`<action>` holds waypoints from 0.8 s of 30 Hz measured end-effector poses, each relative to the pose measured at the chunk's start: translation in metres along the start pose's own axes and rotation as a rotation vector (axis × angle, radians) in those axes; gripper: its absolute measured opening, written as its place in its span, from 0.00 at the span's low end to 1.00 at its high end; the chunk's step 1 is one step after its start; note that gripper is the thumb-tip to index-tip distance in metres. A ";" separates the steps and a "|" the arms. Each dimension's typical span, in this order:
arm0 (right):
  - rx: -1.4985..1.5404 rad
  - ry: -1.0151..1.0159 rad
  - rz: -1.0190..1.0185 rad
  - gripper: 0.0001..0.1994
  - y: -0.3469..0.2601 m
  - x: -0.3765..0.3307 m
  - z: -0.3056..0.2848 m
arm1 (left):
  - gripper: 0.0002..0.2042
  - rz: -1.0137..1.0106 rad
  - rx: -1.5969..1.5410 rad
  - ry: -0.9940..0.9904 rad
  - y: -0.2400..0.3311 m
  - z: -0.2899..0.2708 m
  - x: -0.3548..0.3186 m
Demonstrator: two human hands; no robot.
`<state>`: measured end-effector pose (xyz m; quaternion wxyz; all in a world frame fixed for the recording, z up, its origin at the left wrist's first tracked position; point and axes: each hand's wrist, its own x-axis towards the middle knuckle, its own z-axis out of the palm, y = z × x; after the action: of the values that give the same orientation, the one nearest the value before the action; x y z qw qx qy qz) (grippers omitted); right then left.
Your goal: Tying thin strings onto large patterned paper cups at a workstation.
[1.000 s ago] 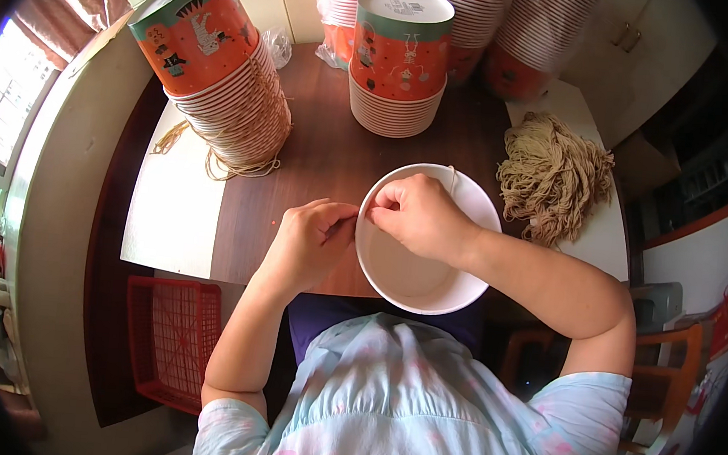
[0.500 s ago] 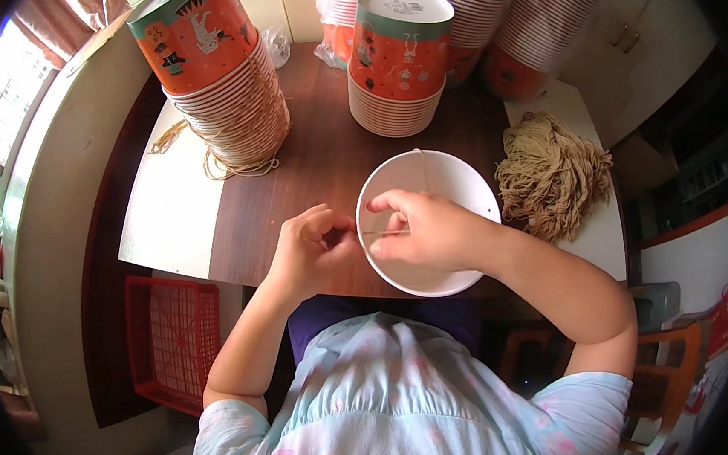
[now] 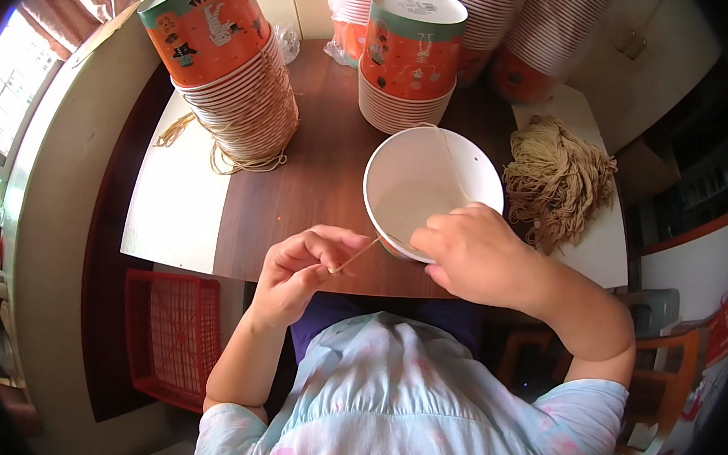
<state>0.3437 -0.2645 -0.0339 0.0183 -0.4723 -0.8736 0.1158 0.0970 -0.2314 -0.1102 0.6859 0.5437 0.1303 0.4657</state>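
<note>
A white-lined paper bucket (image 3: 420, 168) stands tilted near the table's front edge, its mouth facing me. Thin tan cord (image 3: 357, 253) passes through its near-left side, and more of it hangs inside from the far rim toward my right hand. My left hand (image 3: 296, 273) pinches the cord's end, pulled out from the bucket and taut. My right hand (image 3: 482, 254) is closed over the near-right rim, fingers inside and thumb outside; whether it also holds cord is hidden. A small dark hole shows in the wall near the far right rim.
Upside-down orange and green bucket stacks stand at the left (image 3: 231, 72) and back centre (image 3: 411, 60), the left one draped with cords. More stacks (image 3: 553, 46) line the back. A heap of tan cord (image 3: 560, 179) lies at right. A red crate (image 3: 171, 336) sits below left.
My left hand has drawn the cord out toward me, away from the bucket. My right hand has moved from inside the bucket to its near-right rim. The bucket has tilted.
</note>
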 end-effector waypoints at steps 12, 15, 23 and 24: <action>-0.027 0.066 -0.302 0.04 -0.009 0.029 -0.047 | 0.06 -0.350 0.095 0.208 0.002 0.036 0.042; 0.094 -0.013 -0.284 0.08 -0.008 0.055 -0.061 | 0.06 -0.381 0.105 0.148 0.007 0.036 0.039; 0.350 0.113 -0.129 0.11 0.016 0.067 -0.037 | 0.08 -0.414 0.028 0.041 0.011 0.030 0.028; 0.168 0.384 -0.141 0.12 0.016 0.061 -0.026 | 0.08 -0.396 0.068 0.042 0.008 0.029 0.028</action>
<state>0.3268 -0.2010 -0.0166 0.2316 -0.4202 -0.8723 0.0944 0.1278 -0.2276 -0.0832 0.7425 0.5206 0.2647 0.3281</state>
